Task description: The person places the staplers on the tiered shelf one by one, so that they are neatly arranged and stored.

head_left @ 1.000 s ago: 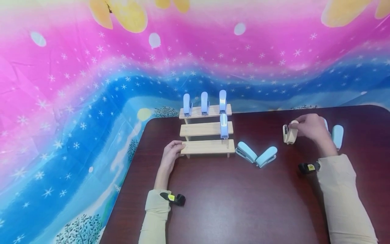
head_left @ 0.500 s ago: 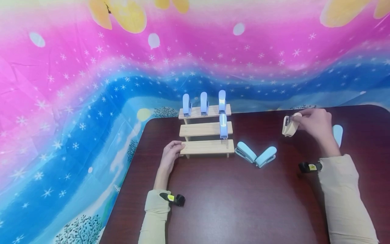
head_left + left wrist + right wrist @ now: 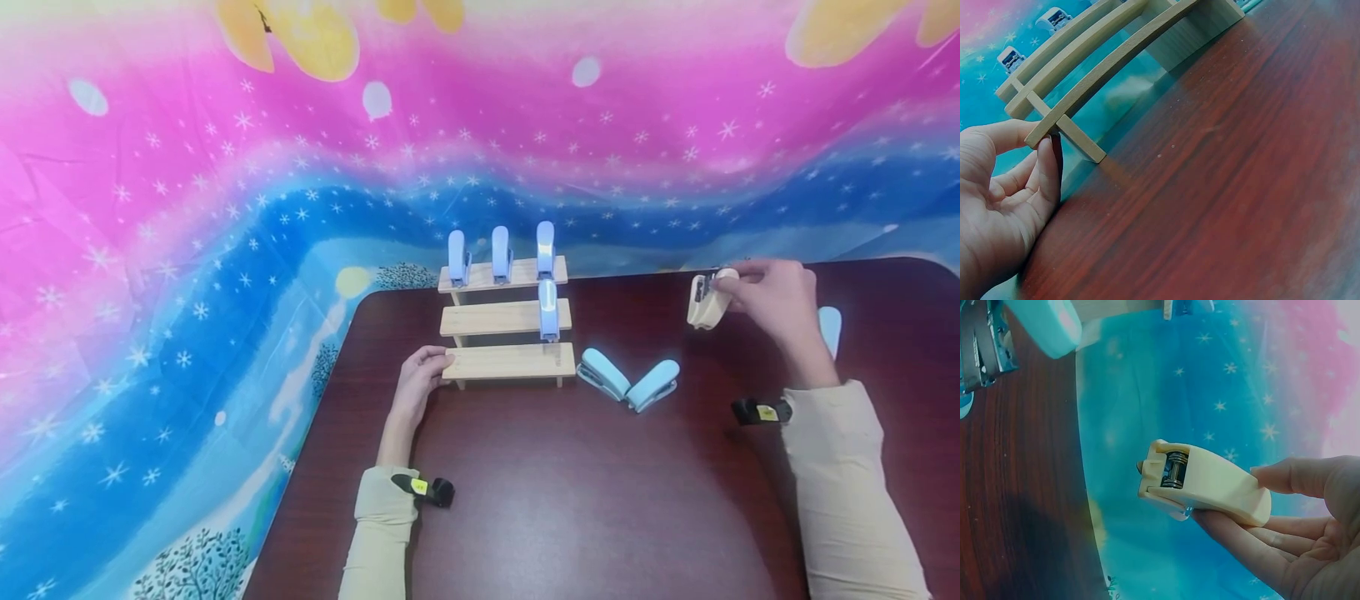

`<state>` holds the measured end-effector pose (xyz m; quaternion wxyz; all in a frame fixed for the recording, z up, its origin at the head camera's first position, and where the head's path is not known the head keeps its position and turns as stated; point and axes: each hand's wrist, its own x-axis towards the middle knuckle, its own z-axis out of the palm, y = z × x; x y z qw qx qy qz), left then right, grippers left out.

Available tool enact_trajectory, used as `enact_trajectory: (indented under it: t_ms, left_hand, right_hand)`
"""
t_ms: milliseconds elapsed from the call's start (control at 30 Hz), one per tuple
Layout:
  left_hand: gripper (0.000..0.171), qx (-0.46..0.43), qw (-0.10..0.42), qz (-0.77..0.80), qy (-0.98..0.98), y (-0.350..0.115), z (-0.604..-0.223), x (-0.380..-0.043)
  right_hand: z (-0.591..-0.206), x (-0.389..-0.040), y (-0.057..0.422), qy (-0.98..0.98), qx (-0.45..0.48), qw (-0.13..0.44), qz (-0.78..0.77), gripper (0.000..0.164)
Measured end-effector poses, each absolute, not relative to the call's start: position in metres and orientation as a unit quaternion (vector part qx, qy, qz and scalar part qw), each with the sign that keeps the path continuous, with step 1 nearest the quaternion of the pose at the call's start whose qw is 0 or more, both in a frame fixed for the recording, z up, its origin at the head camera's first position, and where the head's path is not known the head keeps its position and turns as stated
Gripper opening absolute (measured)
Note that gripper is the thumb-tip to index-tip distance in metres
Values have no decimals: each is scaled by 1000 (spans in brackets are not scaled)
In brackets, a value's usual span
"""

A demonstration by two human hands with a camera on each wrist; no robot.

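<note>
Dark red-brown tabletop [image 3: 562, 500], wood-grained, with rounded far corners.
Carries a three-tiered wooden rack [image 3: 504, 362] near the far edge, holding three periwinkle staplers [image 3: 500, 253] on its top tier and a fourth stapler [image 3: 549, 310] at the right end of the middle one; just right of it, two mint staplers [image 3: 654, 384] in a V; farther right, one more mint stapler [image 3: 830, 329], partly hidden.

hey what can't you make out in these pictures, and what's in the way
Head view: part of the far-right turquoise stapler, hidden by the right hand and wrist.
Head view: any writing on the left wrist's yellow label, too small.
Left wrist view: the far end of the wooden shelf, cut off by the top edge.
Right wrist view: the far side of the cream stapler, turned from the camera.
</note>
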<state>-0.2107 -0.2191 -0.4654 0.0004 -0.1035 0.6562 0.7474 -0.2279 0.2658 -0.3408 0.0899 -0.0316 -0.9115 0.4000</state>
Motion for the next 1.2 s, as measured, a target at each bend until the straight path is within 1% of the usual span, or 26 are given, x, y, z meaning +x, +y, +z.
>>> enact_trajectory:
  t_ms: [233,567,733,1200]
  left_hand:
    - [23,-107,1,742,662,-220,-465,-211]
    - [22,-106,2,741,663,-220,-466,-211]
    - [21,-110,-1,742,662,-221,-464,-209]
    - [23,-104,7,743,662,-219,-465,-210]
  right_hand:
    - [-335,-225,260,-909,-31,98,404,57]
    - [-330,-224,254,-908,-31,121,400,53]
    - [-326,-224,246,-898,-26,127,421,51]
    - [-320,-227,219,-872,-8,119,475,48]
